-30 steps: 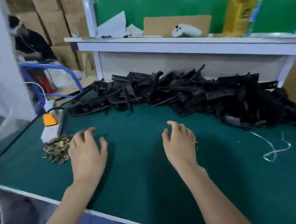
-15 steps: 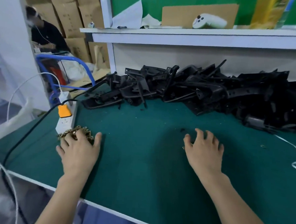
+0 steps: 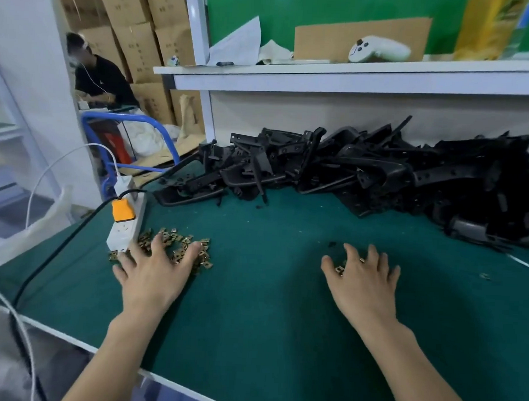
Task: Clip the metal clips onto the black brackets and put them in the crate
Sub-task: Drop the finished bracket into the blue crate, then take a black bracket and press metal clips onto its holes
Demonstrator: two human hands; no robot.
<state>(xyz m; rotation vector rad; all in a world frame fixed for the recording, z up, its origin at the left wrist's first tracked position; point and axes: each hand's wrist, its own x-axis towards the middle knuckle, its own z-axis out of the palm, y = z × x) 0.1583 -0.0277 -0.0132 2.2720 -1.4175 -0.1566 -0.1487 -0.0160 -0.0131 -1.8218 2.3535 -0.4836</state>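
I am laying my left hand over the heap of small brass-coloured metal clips at the near left of the green tabletop. Its fingers are spreading wide and fairly straight, with the tips pressing down among the clips and gripping nothing. My right hand is lying palm down well to the right, apart from the heap, fingers also fanned out. A couple of loose clips are showing at its thumb side and between its fingers, but I cannot tell whether any are being pinched.

The black brackets are lying in a long tangled pile along the far edge of the tabletop, against the white back panel and under the white shelf — well beyond both hands.

Just beside the clips on the left, a white power strip is sitting with an orange plug in it, and a black cable is trailing off the tabletop's edge. On the shelf a white controller is resting in front of a cardboard sheet. Farther back on the left, another person is sitting among stacked cardboard boxes — behind a blue cart handle.
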